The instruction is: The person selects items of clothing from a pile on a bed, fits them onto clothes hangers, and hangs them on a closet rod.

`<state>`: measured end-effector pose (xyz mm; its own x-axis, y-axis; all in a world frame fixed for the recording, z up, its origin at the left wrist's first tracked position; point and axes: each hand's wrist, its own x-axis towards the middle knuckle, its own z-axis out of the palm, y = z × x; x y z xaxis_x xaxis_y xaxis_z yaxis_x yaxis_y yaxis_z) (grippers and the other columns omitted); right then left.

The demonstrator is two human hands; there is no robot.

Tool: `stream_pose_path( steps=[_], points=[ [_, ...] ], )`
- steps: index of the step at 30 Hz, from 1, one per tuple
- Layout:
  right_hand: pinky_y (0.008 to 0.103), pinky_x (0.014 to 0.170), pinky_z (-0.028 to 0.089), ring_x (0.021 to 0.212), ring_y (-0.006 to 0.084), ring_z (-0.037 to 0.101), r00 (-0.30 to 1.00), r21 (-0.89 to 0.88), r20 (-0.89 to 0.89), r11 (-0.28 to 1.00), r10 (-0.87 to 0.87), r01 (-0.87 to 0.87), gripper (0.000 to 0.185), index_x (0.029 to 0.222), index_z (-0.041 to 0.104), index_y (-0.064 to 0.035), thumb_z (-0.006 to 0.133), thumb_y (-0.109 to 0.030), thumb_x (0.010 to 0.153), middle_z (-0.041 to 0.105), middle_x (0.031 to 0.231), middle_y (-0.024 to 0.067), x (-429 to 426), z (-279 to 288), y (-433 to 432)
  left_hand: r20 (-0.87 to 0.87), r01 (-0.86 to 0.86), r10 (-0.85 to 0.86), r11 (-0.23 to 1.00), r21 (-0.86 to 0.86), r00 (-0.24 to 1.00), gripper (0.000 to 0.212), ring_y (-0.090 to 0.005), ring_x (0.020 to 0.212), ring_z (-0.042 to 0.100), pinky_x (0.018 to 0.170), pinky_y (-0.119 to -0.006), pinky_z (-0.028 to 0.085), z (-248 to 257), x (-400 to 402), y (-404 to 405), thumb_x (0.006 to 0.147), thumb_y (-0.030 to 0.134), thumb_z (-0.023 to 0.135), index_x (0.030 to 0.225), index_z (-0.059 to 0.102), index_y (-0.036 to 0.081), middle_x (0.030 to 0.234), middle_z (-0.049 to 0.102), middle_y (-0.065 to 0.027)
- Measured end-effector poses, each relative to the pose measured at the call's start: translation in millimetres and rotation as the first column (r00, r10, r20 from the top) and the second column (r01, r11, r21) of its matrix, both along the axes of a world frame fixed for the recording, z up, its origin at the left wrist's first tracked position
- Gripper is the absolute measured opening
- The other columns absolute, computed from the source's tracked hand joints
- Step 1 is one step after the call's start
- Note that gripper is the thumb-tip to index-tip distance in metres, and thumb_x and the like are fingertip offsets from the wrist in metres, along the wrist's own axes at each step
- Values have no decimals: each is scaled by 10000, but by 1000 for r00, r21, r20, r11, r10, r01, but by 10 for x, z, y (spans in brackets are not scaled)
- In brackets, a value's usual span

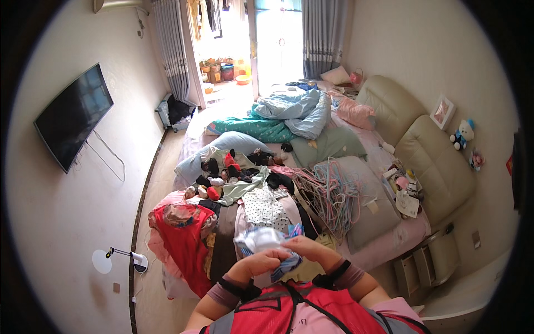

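Note:
My left hand (pixel 267 259) and my right hand (pixel 303 246) are close together in front of my chest. Both grip a blue, white and purple patterned cloth item (pixel 267 241), whose pale part is blurred and whose striped end hangs below the fingers. Just beyond it lies a white garment with black dots (pixel 263 207). A red vest (pixel 179 238) is spread at the bed's left corner. Small rolled socks and dark cloth pieces (pixel 213 193) lie heaped behind it. To the right is a tangled pile of pink and blue hangers (pixel 333 194).
Green and blue bedding (pixel 292 108) is bunched at the bed's far side. A box of small items (pixel 402 183) stands near the padded headboard (pixel 434 163). A white lamp (pixel 139 262) is on the floor at left, and an open drawer unit (pixel 417 271) is at right.

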<state>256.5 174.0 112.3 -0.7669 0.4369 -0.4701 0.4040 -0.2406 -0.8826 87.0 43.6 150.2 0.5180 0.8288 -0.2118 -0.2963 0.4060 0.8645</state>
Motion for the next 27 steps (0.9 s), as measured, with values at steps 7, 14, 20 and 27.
stream_pose_path(
  steps=[7, 14, 20, 27],
  points=[
    [211, 695, 459, 786, 60, 572, 919, -198, -160, 901, 360, -387, 195, 961, 670, -6, 667, -180, 872, 656, 893, -17, 70, 197, -134, -66, 168, -163, 983, 80, 984, 545, -9, 768, 517, 669, -169, 433, 110, -25, -23, 791, 7, 460, 1331, 530, 34, 983, 602, 81],
    [185, 660, 414, 727, 29, 507, 947, -50, -315, 998, -55, 42, 140, 932, 640, -40, 606, -176, 934, 581, 804, -63, 82, 659, -2, -195, 62, -62, 998, -3, 979, 452, -132, 1042, 576, 888, -277, 472, -218, -282, -150, 1005, 345, 472, 1358, 486, 63, 1144, 613, -60],
    [221, 866, 343, 1006, 106, 434, 833, 315, -420, 918, 361, -240, 132, 843, 527, -28, 607, -104, 916, 460, 1099, 42, 51, 889, -139, -32, -440, 444, 871, -221, 895, 692, -227, 1126, 561, 954, -379, 439, -431, -372, -253, 936, 636, 379, 1336, 476, 81, 1248, 581, -96],
    [304, 997, 310, 1138, 182, 438, 686, 370, -453, 820, 570, -437, 104, 873, 563, -38, 627, -112, 910, 474, 1186, 81, -8, 1017, -283, 400, -396, 484, 872, -287, 778, 632, -250, 1099, 596, 956, -405, 470, -143, -335, -198, 912, 557, 531, 1336, 462, 94, 1244, 581, -100]
  ],
)
